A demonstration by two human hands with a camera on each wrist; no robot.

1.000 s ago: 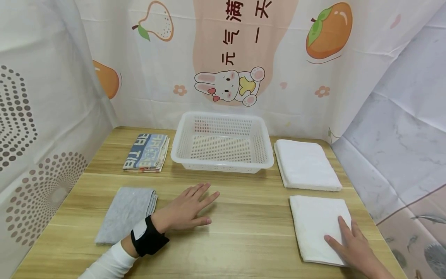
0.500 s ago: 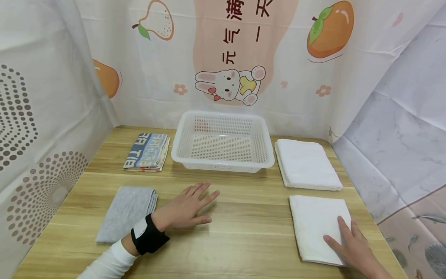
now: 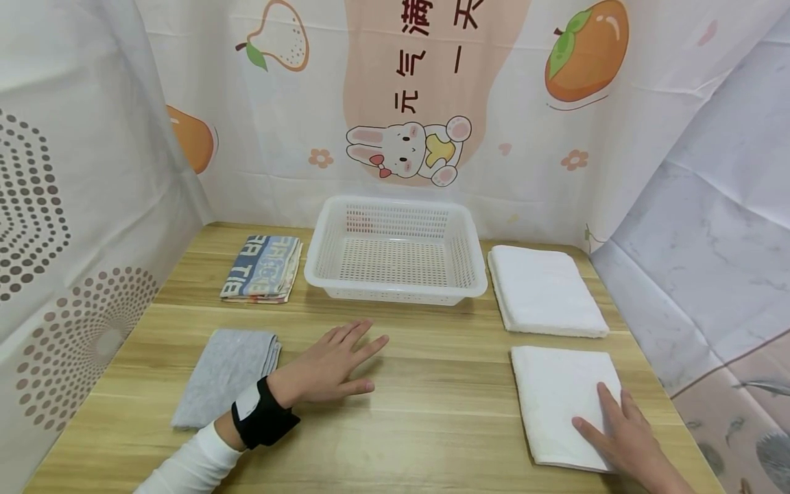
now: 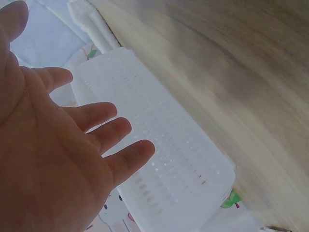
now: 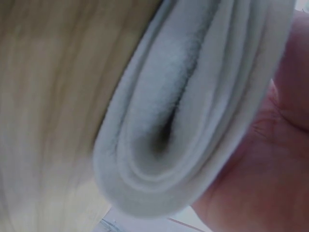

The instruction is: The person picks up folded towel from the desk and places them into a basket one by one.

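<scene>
1. While the left hand [image 3: 330, 363] holds nothing, its fingers spread over the middle of the counter [image 3: 432, 425], the right hand [image 3: 626, 439] lies on the near white towel [image 3: 555, 398], at the right; its fingers are loosely spread on the folded cloth. The hands are well apart. Seen from the head, the far white towel [image 3: 546, 291] lies just beyond, near the right side of a white plastic basket [image 3: 395, 293] at the far middle. On the left, a gray cloth [image 3: 228, 370] lies folded near the left wrist, with a patterned cloth [image 3: 262, 267] farther back, beside the basket.

2. From the left wrist, the palm shows with its fingers apart, the basket beyond them; whether the fingertips touch the counter, I cannot tell.

3. From the right wrist, the near white towel's rounded, layered fold fills the middle, blurred, with the right palm against it; the fingertips are hidden.
</scene>
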